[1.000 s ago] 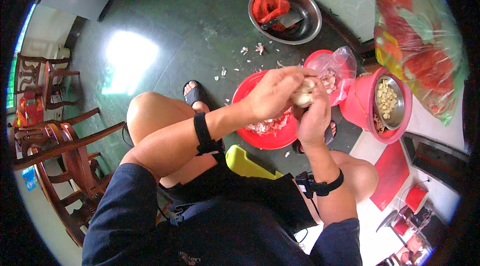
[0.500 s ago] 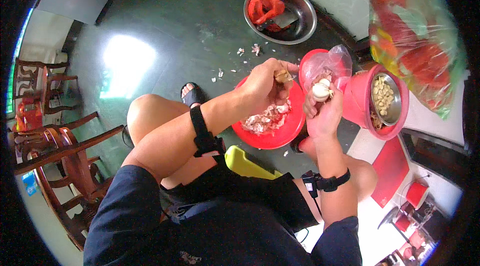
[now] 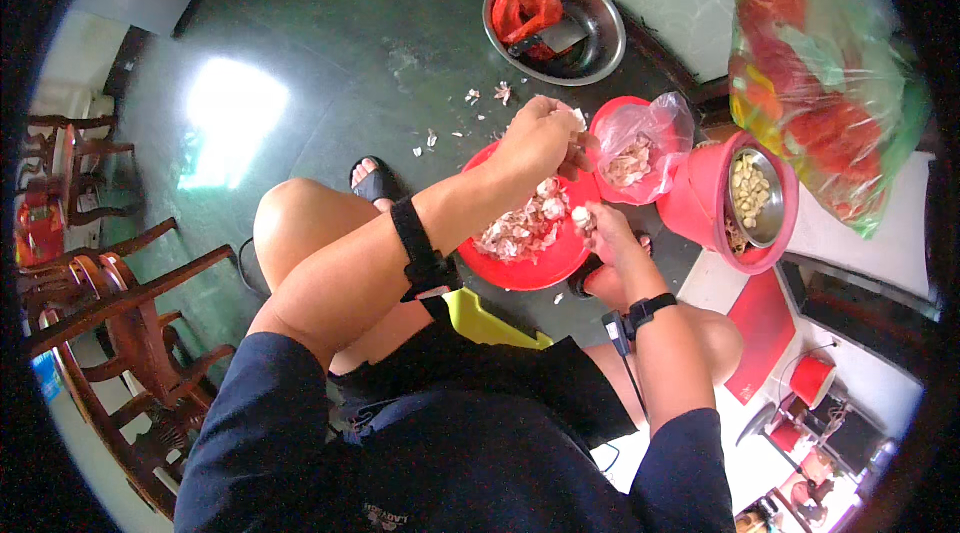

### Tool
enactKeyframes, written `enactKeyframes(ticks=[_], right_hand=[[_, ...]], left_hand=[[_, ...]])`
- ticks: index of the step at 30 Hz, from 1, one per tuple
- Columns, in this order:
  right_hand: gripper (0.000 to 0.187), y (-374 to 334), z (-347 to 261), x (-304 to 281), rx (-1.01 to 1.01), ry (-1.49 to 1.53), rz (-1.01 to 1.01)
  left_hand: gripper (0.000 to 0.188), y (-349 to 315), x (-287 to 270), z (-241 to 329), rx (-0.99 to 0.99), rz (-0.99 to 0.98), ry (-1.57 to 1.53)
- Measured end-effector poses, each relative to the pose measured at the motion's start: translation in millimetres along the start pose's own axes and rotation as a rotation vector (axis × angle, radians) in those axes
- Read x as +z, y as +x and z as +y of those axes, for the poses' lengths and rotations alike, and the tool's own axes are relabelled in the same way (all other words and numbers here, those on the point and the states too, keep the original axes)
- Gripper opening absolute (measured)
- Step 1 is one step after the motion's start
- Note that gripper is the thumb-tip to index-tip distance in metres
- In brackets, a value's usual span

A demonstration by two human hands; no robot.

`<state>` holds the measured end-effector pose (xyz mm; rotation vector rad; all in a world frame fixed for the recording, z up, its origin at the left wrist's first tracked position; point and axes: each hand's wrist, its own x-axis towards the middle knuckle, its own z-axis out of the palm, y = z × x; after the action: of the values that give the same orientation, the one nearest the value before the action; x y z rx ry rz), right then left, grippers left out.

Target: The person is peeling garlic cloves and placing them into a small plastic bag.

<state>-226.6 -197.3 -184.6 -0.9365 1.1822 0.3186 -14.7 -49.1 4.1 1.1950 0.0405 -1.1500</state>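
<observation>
My right hand (image 3: 610,236) is closed around a whitish piece of garlic (image 3: 582,217) at the right rim of a red basin (image 3: 530,280). Garlic bulbs (image 3: 550,201) and loose papery skins (image 3: 508,236) lie in that basin. Above its far side, my left hand (image 3: 545,141) is closed, with a scrap of pale garlic skin (image 3: 580,120) showing at its fingertips; the fingers partly hide it. A smaller red bowl (image 3: 603,118) lined with a clear plastic bag (image 3: 672,126) stands just beyond, with skins in it.
At right, a pink bucket (image 3: 690,183) bears a steel bowl (image 3: 778,208) of peeled cloves. Farther off, a steel basin (image 3: 615,43) holds a red net bag (image 3: 525,8) and a cleaver (image 3: 560,36). A bulging plastic bag (image 3: 820,103) stands far right; wooden chairs (image 3: 130,323) stand left.
My right hand has come down and nearer to me with garlic, from beside the bagged bowl to the red basin's rim. My left hand has risen slightly and turned.
</observation>
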Motion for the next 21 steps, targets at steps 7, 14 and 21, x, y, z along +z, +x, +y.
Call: enactKeyframes(ticks=[7,14,21], right_hand=[[0.025,106.5,43.2,22.3,0.038,0.209,0.307],[0.026,155.1,52.8,38.1,-0.045,0.421,0.145],[0.025,87.0,-2.4,35.3,-0.094,0.128,0.027]], left_hand=[[0.023,5.4,-30.3,-1.8,0.115,0.028,0.193],[0.034,-8.3,-58.9,10.9,0.251,0.046,0.609],[0.025,9.8,-63.9,-12.0,0.322,-0.083,0.751]])
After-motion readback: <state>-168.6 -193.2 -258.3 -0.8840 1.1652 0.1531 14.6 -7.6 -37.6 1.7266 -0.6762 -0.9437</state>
